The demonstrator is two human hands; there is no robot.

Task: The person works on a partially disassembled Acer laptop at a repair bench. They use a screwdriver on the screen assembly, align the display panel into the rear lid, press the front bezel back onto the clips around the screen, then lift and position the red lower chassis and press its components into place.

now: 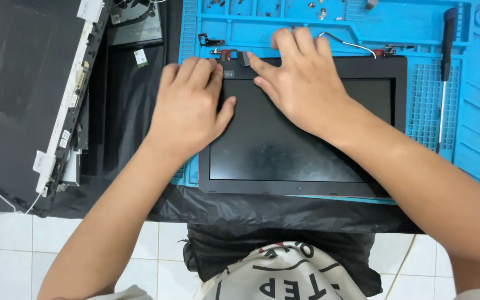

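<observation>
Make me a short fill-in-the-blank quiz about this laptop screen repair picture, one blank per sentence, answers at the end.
1. The laptop screen panel lies on a repair mat coloured ____.
2. Both hands, the left hand and the right hand, rest on the panel's ____ edge, the one farthest from the person.
3. The screwdriver lies on the ____ side of the mat.

Missing words: blue; top; right

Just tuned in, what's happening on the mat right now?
A person presses both bare hands on a laptop screen panel lying flat on a blue work mat. The left hand and right hand rest at its top bezel. A screwdriver lies to the right, another laptop part to the left.
</observation>
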